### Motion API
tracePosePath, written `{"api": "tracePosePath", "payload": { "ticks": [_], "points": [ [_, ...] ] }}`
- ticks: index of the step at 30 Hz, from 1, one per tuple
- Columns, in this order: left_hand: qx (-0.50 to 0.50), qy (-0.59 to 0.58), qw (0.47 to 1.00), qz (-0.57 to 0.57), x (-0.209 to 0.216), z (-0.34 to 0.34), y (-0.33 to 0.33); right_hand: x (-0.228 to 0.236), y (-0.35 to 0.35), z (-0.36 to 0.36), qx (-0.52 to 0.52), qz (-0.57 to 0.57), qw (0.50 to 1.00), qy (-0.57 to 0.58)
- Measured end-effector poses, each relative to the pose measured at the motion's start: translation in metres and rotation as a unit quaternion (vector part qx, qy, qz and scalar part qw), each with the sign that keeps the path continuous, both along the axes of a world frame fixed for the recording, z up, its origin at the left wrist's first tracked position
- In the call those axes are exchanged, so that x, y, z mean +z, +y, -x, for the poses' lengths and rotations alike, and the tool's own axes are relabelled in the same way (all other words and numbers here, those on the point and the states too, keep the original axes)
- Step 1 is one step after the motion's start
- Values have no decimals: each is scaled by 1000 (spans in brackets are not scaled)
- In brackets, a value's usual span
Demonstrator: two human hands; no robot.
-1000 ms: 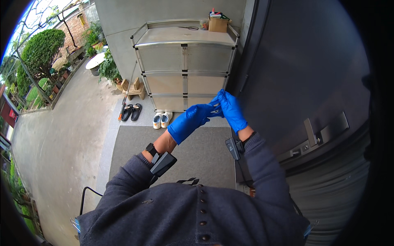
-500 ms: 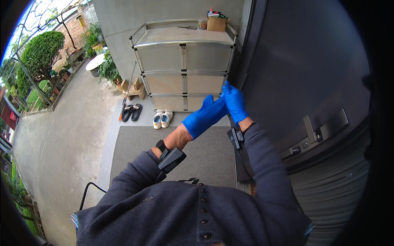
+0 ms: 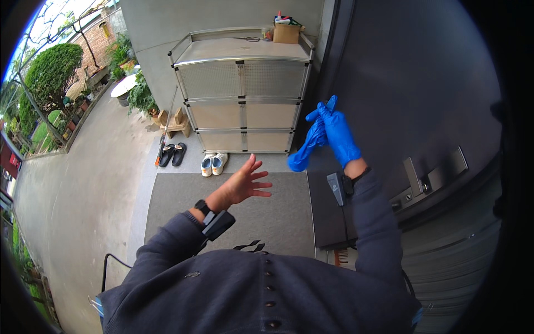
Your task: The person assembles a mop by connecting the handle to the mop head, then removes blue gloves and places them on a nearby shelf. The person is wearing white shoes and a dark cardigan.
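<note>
My left hand is bare, fingers spread, with nothing in it, above the grey mat. My right hand wears a blue glove and pinches a second, loose blue rubber glove. That glove dangles from my right fingertips, its cuff end hanging toward my left hand but apart from it. A dark band with a grey box-shaped device is strapped on my left wrist, and a similar device sits at my right wrist.
A metal cabinet stands ahead, with a cardboard box and scissors on top. White shoes and black slippers lie before it. A dark door with a handle is at the right, beside the grey mat.
The blue glove has come off my left hand and now hangs from my right. My left hand has drawn back, down and left; my right has moved a little right.
</note>
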State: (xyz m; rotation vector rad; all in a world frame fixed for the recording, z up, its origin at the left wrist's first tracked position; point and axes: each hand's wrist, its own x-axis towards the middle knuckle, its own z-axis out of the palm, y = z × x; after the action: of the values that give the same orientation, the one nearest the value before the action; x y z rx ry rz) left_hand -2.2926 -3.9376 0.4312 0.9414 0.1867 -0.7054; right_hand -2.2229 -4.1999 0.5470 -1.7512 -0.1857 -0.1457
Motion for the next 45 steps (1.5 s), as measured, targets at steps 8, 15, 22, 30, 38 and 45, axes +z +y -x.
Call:
{"api": "tracePosePath", "payload": {
  "ticks": [8, 15, 22, 30, 38, 45],
  "points": [
    [177, -178, 968, 1, 1, -28, -15, -30, 22, 24, 72, 14, 997, 17],
    [256, -499, 796, -229, 38, -78, 42, -52, -19, 17, 127, -399, 905, 78],
    [23, -417, 865, -279, 54, -43, -15, -54, 20, 23, 246, -463, 851, 40],
    [87, -368, 911, -165, 34, -48, -42, -58, 49, 26, 257, -435, 860, 68],
    [254, -275, 913, -161, 28, -79, -26, -68, 85, 31, 292, -373, 880, 18],
    [122, -421, 865, -245, 44, -64, -8, -67, 74, 30, 266, -423, 866, 19]
  ]
}}
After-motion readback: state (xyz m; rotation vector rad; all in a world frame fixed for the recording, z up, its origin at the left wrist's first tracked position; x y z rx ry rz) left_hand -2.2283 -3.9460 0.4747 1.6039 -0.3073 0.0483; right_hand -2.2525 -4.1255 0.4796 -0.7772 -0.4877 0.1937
